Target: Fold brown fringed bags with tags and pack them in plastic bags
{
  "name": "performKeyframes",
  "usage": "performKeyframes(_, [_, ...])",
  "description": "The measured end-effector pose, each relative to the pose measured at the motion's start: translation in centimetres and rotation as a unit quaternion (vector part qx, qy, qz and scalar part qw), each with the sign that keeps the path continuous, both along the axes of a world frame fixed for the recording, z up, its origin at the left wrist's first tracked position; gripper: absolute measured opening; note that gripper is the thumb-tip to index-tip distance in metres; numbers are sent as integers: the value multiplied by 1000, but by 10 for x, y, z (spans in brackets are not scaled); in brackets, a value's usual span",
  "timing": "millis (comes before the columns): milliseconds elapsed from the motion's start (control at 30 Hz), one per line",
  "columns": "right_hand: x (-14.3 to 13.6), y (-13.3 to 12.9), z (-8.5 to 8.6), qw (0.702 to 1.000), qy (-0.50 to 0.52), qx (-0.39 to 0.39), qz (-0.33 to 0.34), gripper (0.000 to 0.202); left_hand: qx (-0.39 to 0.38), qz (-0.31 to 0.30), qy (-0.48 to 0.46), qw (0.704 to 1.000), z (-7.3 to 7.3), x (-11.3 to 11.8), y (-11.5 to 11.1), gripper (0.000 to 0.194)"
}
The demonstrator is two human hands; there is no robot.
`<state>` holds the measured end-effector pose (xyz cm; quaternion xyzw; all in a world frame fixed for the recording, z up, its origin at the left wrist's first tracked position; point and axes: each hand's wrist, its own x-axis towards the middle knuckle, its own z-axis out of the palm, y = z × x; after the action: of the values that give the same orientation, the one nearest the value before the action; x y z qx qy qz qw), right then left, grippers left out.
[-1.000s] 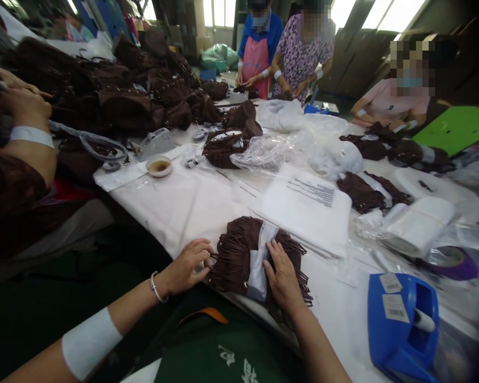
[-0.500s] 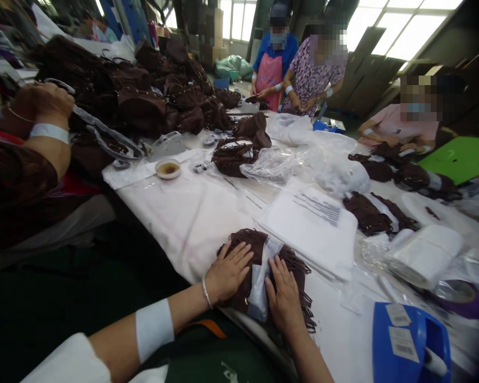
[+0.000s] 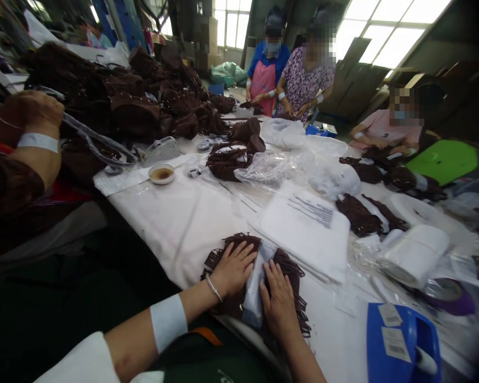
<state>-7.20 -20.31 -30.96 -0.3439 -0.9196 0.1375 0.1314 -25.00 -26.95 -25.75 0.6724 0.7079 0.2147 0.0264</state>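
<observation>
A dark brown fringed bag lies flat at the near edge of the white-covered table, with a pale translucent strip running across its middle. My left hand rests on the bag left of the strip, its fingers stretched out and palm down. On the strip's other side, my right hand presses flat on the bag, fingers extended. Neither hand grasps anything. Just beyond the bag is a stack of clear printed plastic bags.
A blue tape dispenser sits at the near right, by a white roll. A small dish of brown liquid stands left. Brown bags are heaped at the back left. Several people work around the table.
My left hand has shifted slightly up the bag, and the strip lies smoother between my hands. The whole view has moved a little. Both hands stay flat.
</observation>
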Motion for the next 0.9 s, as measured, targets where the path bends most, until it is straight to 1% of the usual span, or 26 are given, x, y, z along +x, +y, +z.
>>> performKeyframes(67, [-1,0,2,1000,3,-3,2,51,-9,40,-2,999,-12,-19,-10,37])
performKeyframes(100, [-1,0,3,1000,5,-5,2,51,-7,56,-5,998,-15,-33,-18,36])
performKeyframes(133, [-2,0,3,1000,7,-7,1,51,-3,72,-12,997,-15,-47,-26,34])
performKeyframes(200, [-2,0,4,1000,10,-13,-6,51,3,109,-49,993,-11,-71,-38,29])
performKeyframes(267, [-2,0,3,1000,12,-18,-12,51,-11,146,-111,983,-6,-83,-42,30])
performKeyframes(333, [-2,0,1,1000,13,-20,-14,51,-50,146,-181,971,-4,-81,-39,36])
performKeyframes(400, [-1,0,0,1000,17,-19,-14,51,-103,125,-216,963,-4,-73,-34,40])
performKeyframes(433, [-1,0,0,1000,20,-17,-13,51,-127,119,-211,962,-4,-69,-32,38])
performKeyframes(500, [-1,0,0,1000,23,-14,-12,51,-156,122,-165,966,0,-63,-30,27])
performKeyframes(567, [-1,-1,1,1000,21,-13,-11,51,-146,127,-124,973,7,-62,-29,18])
performKeyframes(600, [-1,-1,1,1000,19,-13,-11,51,-132,127,-126,975,10,-62,-28,17])
performKeyframes(633, [-1,-1,1,1000,17,-12,-12,51,-119,127,-155,973,12,-62,-26,17])
performKeyframes(700, [-2,-1,2,1000,16,-10,-14,51,-115,131,-257,951,12,-62,-19,22])
performKeyframes(767, [-2,-1,2,1000,15,-9,-15,51,-135,136,-353,916,6,-60,-8,31])
performKeyframes(833, [-1,-1,3,1000,12,-9,-15,51,-156,132,-402,892,-2,-57,2,34])
performKeyframes(900, [-1,-1,2,1000,11,-9,-14,52,-171,122,-435,876,-9,-53,10,30])
